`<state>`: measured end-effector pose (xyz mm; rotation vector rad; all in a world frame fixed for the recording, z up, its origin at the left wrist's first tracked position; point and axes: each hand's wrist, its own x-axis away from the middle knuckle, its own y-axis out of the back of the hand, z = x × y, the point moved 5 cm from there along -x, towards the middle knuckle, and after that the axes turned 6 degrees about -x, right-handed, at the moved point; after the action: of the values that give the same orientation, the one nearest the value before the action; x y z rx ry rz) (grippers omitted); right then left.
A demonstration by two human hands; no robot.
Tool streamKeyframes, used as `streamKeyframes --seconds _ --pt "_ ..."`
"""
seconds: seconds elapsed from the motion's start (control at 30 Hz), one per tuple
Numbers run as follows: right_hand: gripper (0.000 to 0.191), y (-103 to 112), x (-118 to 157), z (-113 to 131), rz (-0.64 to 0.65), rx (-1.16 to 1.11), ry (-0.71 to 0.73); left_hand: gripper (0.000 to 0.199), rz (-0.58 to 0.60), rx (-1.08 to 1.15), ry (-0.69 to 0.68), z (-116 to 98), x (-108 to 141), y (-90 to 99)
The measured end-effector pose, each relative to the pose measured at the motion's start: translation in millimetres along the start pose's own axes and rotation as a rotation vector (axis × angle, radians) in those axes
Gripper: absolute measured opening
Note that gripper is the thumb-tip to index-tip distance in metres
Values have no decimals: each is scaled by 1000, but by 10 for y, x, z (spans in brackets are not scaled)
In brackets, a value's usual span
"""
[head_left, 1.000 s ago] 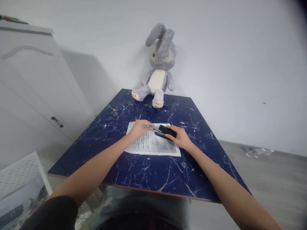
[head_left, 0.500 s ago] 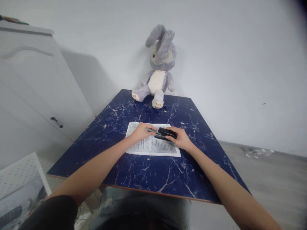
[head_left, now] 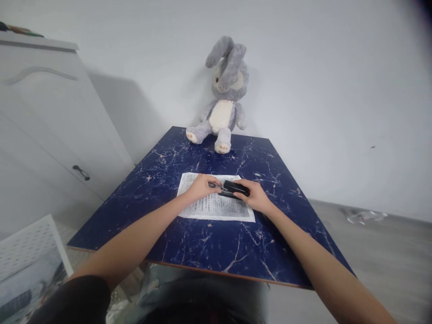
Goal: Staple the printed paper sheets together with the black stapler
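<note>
A black stapler [head_left: 232, 187] lies over the printed sheet of paper [head_left: 209, 210], roughly in the middle of the table. My right hand [head_left: 254, 194] is closed around its right end, thumb on the near side and fingers on the far side. From the left, my left hand [head_left: 203, 185] pinches a narrow, greyish metal part at the stapler's left end. The top of the stapler appears raised from its base. My left fingers partly hide the metal part, and I cannot tell whether any staples are in it.
The blue marbled table [head_left: 216, 247] carries a grey plush rabbit [head_left: 222, 112] at its back edge, against the wall. A white cabinet [head_left: 43, 117] stands at the left. Below left is a white perforated panel [head_left: 29, 243]. A clear plastic item [head_left: 366, 217] lies on the floor at right.
My left fingers have shifted slightly right, closer along the metal part at the stapler's end. My right hand keeps its hold on the stapler. The whole view has moved very slightly.
</note>
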<state>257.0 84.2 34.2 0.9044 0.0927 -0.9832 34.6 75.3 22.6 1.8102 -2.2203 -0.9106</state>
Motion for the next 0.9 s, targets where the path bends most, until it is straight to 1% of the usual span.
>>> streamKeyframes --seconds 0.27,0.47,0.6,0.8,0.9 --pt "31 -14 0 -39 -5 22 5 13 16 30 -5 23 -7 -26" --pt "33 -16 5 -49 -7 10 -4 20 26 68 34 81 -14 -34" --pt "34 -25 8 -69 2 1 -18 20 27 87 32 85 -10 -28" --pt "34 -36 8 -97 17 -18 -39 19 32 56 29 60 5 -29" --pt "33 -42 12 -107 24 -27 -51 21 45 21 -2 34 20 -4"
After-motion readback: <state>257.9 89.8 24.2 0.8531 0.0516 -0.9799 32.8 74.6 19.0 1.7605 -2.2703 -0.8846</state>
